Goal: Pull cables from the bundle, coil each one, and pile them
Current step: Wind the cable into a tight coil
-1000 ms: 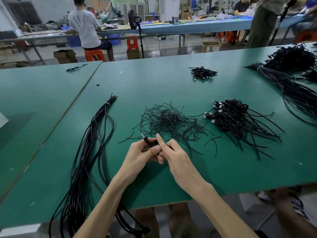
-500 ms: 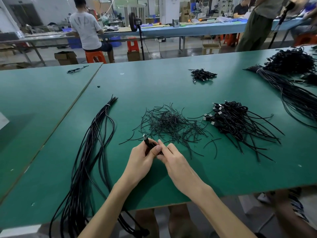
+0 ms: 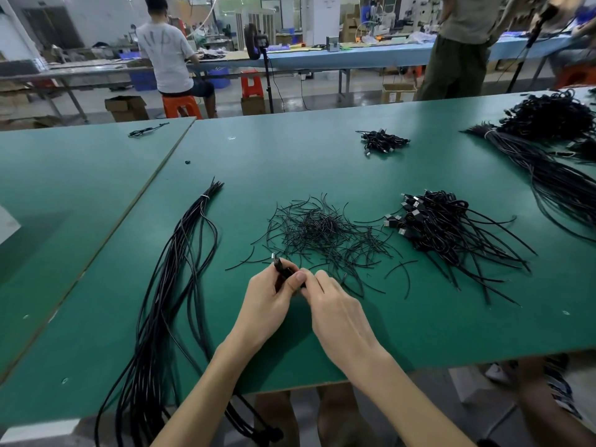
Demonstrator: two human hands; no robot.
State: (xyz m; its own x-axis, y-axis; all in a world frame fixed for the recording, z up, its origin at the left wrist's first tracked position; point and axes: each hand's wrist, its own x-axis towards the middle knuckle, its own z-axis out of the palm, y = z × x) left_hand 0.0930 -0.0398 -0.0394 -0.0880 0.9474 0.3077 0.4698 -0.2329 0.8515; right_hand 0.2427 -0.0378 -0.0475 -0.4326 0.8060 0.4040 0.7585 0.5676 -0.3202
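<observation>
My left hand (image 3: 269,301) grips a small coiled cable (image 3: 281,268) with its plug poking up. My right hand (image 3: 335,312) pinches the same coil, low over the bench (image 3: 419,333). Just beyond is a heap of short ties (image 3: 322,230). The pile (image 3: 445,227) to the right already holds many coils. The bundle (image 3: 174,285) on my left looks thick, so I judge plenty remains.

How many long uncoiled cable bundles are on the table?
2: left bundle, hanging over the near edge; right bundle at the far right, cut off by the frame, so more may be hidden.
</observation>
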